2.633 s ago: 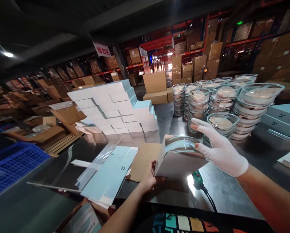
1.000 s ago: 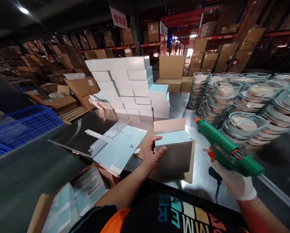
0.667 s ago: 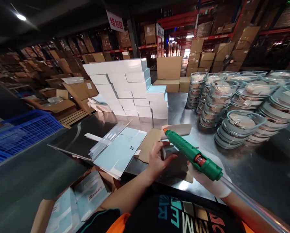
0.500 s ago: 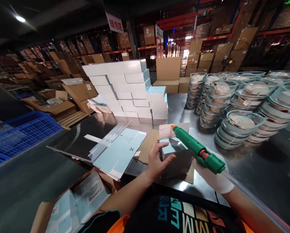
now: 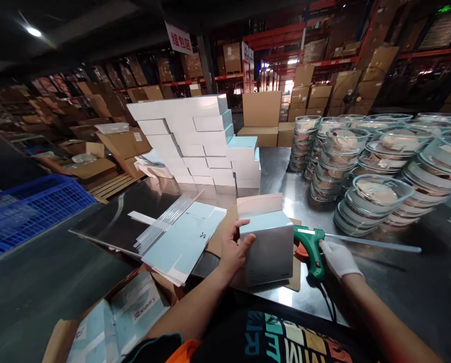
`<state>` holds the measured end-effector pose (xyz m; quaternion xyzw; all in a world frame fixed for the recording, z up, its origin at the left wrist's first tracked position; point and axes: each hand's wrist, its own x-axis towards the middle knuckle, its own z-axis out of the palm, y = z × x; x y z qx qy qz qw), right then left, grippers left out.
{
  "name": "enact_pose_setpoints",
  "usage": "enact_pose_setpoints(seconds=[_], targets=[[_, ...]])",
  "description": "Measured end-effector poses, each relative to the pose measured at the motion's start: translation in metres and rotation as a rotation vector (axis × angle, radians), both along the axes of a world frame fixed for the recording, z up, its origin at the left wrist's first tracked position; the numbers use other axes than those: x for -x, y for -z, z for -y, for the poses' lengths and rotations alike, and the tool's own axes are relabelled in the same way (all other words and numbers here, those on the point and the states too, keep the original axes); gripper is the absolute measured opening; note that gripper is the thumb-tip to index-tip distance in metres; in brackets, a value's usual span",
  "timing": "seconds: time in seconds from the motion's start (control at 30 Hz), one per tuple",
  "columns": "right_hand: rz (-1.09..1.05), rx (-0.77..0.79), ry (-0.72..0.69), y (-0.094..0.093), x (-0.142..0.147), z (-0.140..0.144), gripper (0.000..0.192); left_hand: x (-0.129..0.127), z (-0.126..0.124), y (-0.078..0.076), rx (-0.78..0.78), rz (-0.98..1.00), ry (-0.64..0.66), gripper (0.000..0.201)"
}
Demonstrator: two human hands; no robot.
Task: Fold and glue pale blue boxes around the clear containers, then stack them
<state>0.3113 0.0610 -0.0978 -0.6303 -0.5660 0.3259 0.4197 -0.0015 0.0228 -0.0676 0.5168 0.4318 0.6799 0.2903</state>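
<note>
A small cardboard box [image 5: 269,252] with a grey front and pale blue top stands on a brown cardboard sheet [image 5: 219,236]. Behind its top edge a pale flap [image 5: 259,203] sticks up. My left hand [image 5: 236,248] grips the box's left side, thumb at the front face and fingers near the top edge. Right of the box lies a green glue gun [image 5: 313,247] with an orange trigger and a long clear glue stick [image 5: 376,242] out of its back. My right hand [image 5: 339,259], in a white glove, touches the gun's rear with stretched fingertips, not wrapped around the handle.
White boxes [image 5: 195,141] are stacked at the back. Stacks of glass bowls [image 5: 380,196] stand on the right. Flat blue sheets [image 5: 187,237] and clear strips [image 5: 165,222] lie left. An open carton [image 5: 61,340] with blue boxes sits below, a blue crate [image 5: 40,212] far left.
The glue gun has come down from above the box to the table on its right, and my right hand's grip has loosened. My left hand has closed on the box, which is turned slightly.
</note>
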Motion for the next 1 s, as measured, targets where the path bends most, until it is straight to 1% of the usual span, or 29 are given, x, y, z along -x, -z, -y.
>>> enact_pose_setpoints(seconds=[0.03, 0.07, 0.1, 0.13, 0.2, 0.23, 0.27, 0.33, 0.37, 0.43, 0.5, 0.57, 0.63, 0.67, 0.7, 0.73, 0.8, 0.9, 0.93, 1.0], targets=[[0.055, 0.011, 0.04, -0.002, -0.004, -0.001, 0.048, 0.0, -0.001, 0.0, -0.007, 0.005, 0.003, 0.066], [0.065, 0.004, 0.062, -0.007, -0.005, -0.001, 0.046, -0.001, -0.002, 0.001, -0.013, 0.008, 0.012, 0.066], [0.039, -0.029, 0.058, -0.014, -0.001, 0.0, 0.045, -0.002, -0.002, 0.003, -0.019, 0.012, 0.027, 0.065], [-0.011, -0.075, 0.025, -0.023, 0.008, 0.001, 0.048, -0.004, -0.003, 0.004, -0.026, 0.014, 0.046, 0.065], [-0.177, -0.167, -0.104, -0.042, 0.034, 0.004, 0.062, -0.006, -0.005, 0.008, -0.044, 0.005, 0.09, 0.064], [-0.263, -0.178, -0.184, -0.05, 0.048, 0.004, 0.067, -0.007, -0.006, 0.01, -0.054, -0.005, 0.107, 0.064], [-0.32, -0.176, -0.257, -0.058, 0.062, 0.004, 0.068, -0.007, -0.007, 0.012, -0.063, -0.017, 0.119, 0.063], [-0.361, -0.161, -0.36, -0.067, 0.081, 0.003, 0.063, -0.005, -0.009, 0.015, -0.07, -0.039, 0.137, 0.063], [-0.352, -0.168, -0.388, -0.069, 0.086, 0.001, 0.058, -0.005, -0.01, 0.016, -0.073, -0.046, 0.145, 0.062], [-0.308, -0.229, -0.418, -0.066, 0.084, -0.002, 0.05, -0.003, -0.012, 0.017, -0.098, -0.051, 0.159, 0.06], [-0.22, -0.35, -0.458, -0.058, 0.073, -0.005, 0.05, -0.003, -0.015, 0.018, -0.152, -0.018, 0.168, 0.057], [-0.109, -0.512, -0.526, -0.05, 0.061, -0.007, 0.053, -0.002, -0.017, 0.018, -0.224, 0.047, 0.198, 0.055], [-0.02, -0.639, -0.587, -0.045, 0.053, -0.004, 0.047, 0.001, -0.021, 0.015, -0.299, 0.049, 0.255, 0.049], [0.007, -0.679, -0.618, -0.044, 0.052, -0.002, 0.041, 0.004, -0.023, 0.012, -0.332, 0.0, 0.292, 0.045], [0.024, -0.701, -0.648, -0.044, 0.052, 0.001, 0.035, 0.007, -0.025, 0.009, -0.36, -0.078, 0.328, 0.04], [0.031, -0.715, -0.676, -0.045, 0.054, 0.005, 0.032, 0.011, -0.026, 0.006, -0.386, -0.167, 0.358, 0.036], [0.024, -0.734, -0.728, -0.049, 0.058, 0.011, 0.038, 0.018, -0.028, 0.0, -0.443, -0.312, 0.401, 0.032], [0.006, -0.742, -0.767, -0.056, 0.064, 0.015, 0.048, 0.023, -0.026, -0.005, -0.548, -0.365, 0.419, 0.023], [0.005, -0.744, -0.777, -0.057, 0.064, 0.015, 0.049, 0.024, -0.026, -0.006, -0.561, -0.361, 0.42, 0.021], [0.003, -0.727, -0.78, -0.055, 0.064, 0.015, 0.044, 0.023, -0.024, -0.006, -0.54, -0.363, 0.432, 0.019]])
